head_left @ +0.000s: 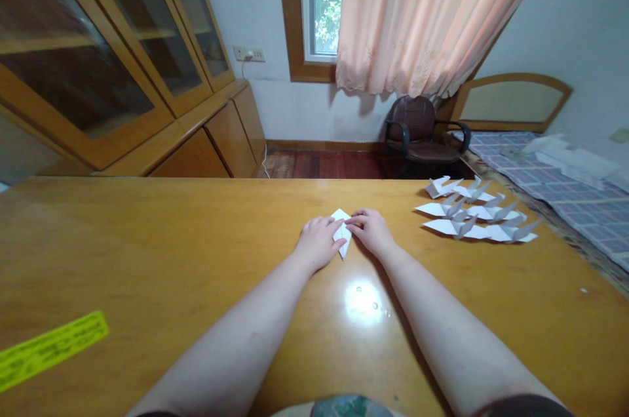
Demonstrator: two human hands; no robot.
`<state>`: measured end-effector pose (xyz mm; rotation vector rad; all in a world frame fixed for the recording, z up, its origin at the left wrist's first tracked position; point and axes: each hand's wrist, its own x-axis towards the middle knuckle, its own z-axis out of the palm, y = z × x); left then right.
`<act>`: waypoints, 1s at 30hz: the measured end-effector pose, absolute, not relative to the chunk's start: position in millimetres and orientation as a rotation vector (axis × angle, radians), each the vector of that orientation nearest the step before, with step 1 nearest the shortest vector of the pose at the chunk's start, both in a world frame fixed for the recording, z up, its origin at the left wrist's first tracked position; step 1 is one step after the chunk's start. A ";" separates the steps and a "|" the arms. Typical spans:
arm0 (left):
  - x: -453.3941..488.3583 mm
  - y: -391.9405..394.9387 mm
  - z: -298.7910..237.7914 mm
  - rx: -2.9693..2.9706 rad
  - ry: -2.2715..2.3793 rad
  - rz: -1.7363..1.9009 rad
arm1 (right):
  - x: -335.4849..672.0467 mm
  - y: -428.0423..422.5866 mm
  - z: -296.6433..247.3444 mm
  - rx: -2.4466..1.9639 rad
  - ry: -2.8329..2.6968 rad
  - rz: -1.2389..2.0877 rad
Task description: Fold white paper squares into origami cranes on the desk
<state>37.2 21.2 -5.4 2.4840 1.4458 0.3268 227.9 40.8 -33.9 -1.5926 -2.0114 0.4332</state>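
A small white folded paper [343, 249], kite-shaped with its narrow point toward me, lies on the table in front of me. From the left, my left hand [319, 241] holds it down, the thumb low on the paper and the fingertips near its middle. My right hand [373, 231] has its fingers drawn together on the paper's right edge, close to the left fingertips. A crease runs down the paper's middle. Both hands partly cover the paper, so its side edges are hidden.
Several white folded paper cranes [455, 227] stand in rows at the table's far right. A yellow label [54, 348] lies at the near left of the wooden table [147, 259]. Beyond the table are a brown office chair [415, 128], a bed [565, 168] and a glass-door cabinet [191, 102].
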 end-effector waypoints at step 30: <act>27.2 27.0 -8.7 2.444 1.304 0.056 | 238.4 33.3 -15.2 -1.483 -2.375 0.476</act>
